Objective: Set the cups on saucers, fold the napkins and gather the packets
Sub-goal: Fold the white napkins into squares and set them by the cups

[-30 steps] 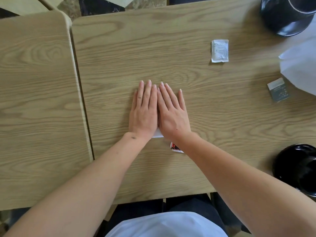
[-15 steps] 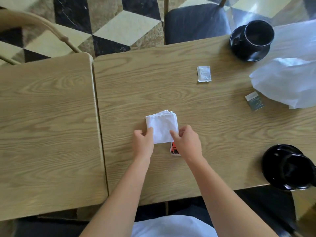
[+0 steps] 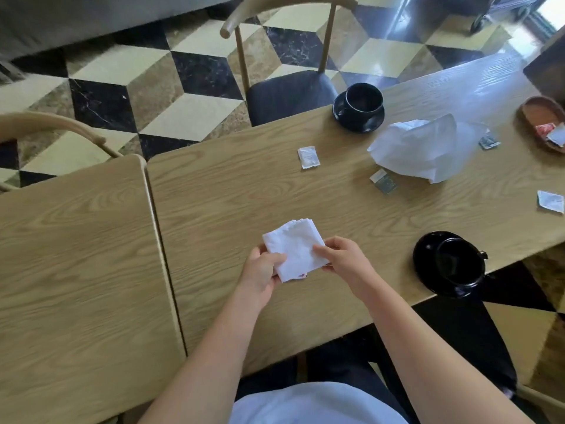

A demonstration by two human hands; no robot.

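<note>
A folded white napkin (image 3: 295, 247) is held between both hands just above the wooden table (image 3: 232, 191). My left hand (image 3: 260, 272) pinches its near left corner and my right hand (image 3: 342, 258) pinches its right edge. A red packet (image 3: 302, 275) peeks out beneath the napkin. An unfolded white napkin (image 3: 425, 148) lies crumpled at the right. One black cup on its saucer (image 3: 359, 110) stands at the far edge, another black cup on its saucer (image 3: 452, 264) at the near right edge. Loose packets lie about: a white packet (image 3: 308, 157), a dark packet (image 3: 383, 181), a grey packet (image 3: 489, 141) and another white packet (image 3: 550, 201).
A brown oval wooden dish (image 3: 544, 122) with packets in it sits at the far right. A second table (image 3: 76, 255) adjoins on the left. Chairs stand at the far side (image 3: 284, 87) and at the far left (image 3: 55, 125).
Both hands went from pressing flat on the napkin to pinching its edges and lifting it slightly. The view has pulled back and swung, showing more of the table.
</note>
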